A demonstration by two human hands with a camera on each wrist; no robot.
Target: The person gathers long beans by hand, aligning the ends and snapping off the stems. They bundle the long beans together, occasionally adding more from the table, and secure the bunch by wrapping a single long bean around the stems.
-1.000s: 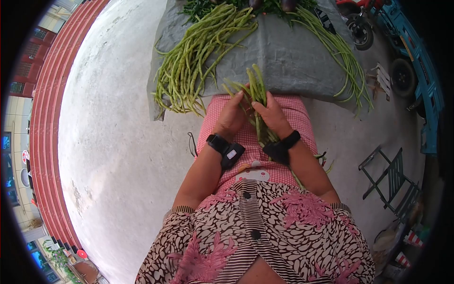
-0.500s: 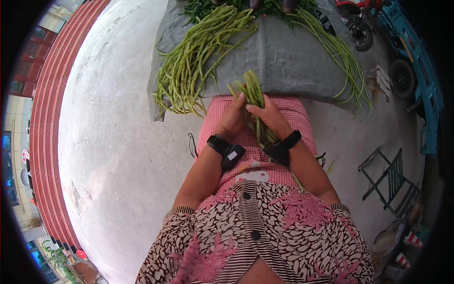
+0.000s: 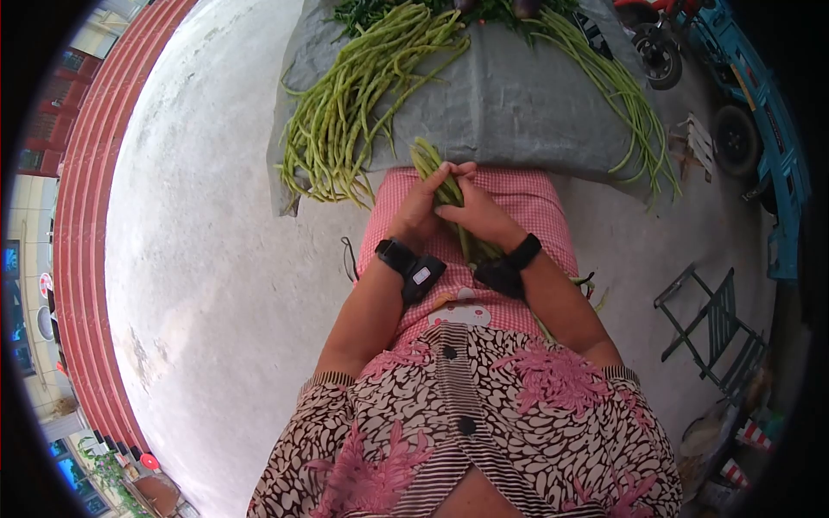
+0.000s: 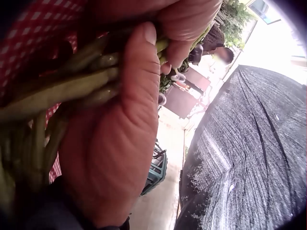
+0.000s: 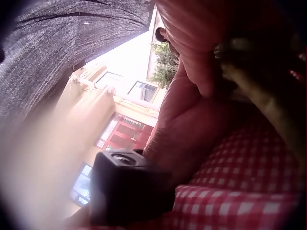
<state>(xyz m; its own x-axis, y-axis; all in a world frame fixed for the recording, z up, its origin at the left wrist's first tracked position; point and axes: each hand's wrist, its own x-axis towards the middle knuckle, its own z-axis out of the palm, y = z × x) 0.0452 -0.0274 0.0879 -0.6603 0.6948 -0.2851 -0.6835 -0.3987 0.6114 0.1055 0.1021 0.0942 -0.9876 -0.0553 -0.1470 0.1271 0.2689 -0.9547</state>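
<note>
A bunch of long beans (image 3: 425, 157) is held by both hands over the lap, its upper ends tilted to the left. My left hand (image 3: 417, 211) grips it from the left side, thumb laid along the stalks. From the right, my right hand (image 3: 485, 216) wraps round the same bunch, and its fingers meet the left fingertips at the front. The lower beans trail under the right wrist. Up close in the left wrist view, thick bean stalks (image 4: 62, 93) run out beneath the left thumb. One pale bean (image 5: 259, 96) shows beside the hands in the right wrist view.
A grey sheet (image 3: 518, 104) in front carries a big heap of long beans (image 3: 345, 112) at left, a thinner bunch (image 3: 626, 104) at right, and leafy greens with eggplants (image 3: 525, 9) behind. A folding chair (image 3: 721, 324) stands right, a blue vehicle (image 3: 751, 95) beyond it.
The bunch's upper ends have swung to the left and come lower. My right hand has moved left, and its fingers now lie against the left hand's fingers.
</note>
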